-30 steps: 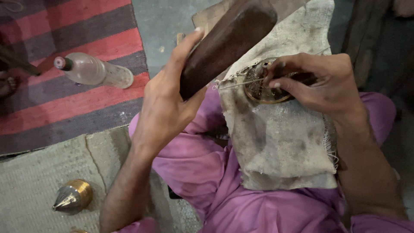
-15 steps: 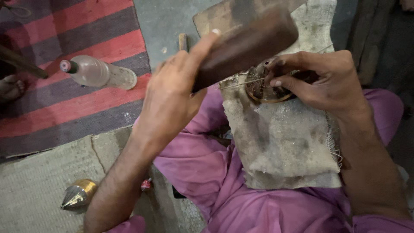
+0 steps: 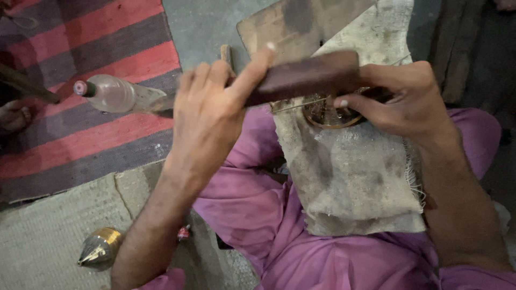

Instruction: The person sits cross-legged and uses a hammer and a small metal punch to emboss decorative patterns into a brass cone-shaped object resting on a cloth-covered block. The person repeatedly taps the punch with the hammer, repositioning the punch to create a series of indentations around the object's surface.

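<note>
My left hand point(image 3: 209, 113) grips a dark brown wooden block point(image 3: 306, 75), now lying nearly level just above a round brass-coloured metal piece point(image 3: 325, 115). My right hand point(image 3: 400, 99) holds that metal piece down on a dirty burlap cloth point(image 3: 355, 172) spread over my lap. A thin wire or rod runs from the metal piece toward the left under the block. The block hides the upper part of the metal piece. I wear purple clothing point(image 3: 258, 209).
A wooden board point(image 3: 301, 21) lies under the cloth's far end. A clear plastic bottle point(image 3: 115, 94) with a red cap lies on a red and grey striped rug point(image 3: 91, 129). A brass cone-shaped object point(image 3: 99, 247) sits on a woven mat at the lower left. Another person's foot point(image 3: 13, 115) shows at the left edge.
My left hand has swung the wooden block down from a steep upward tilt to nearly level over the metal piece. My right hand has stayed on the metal piece.
</note>
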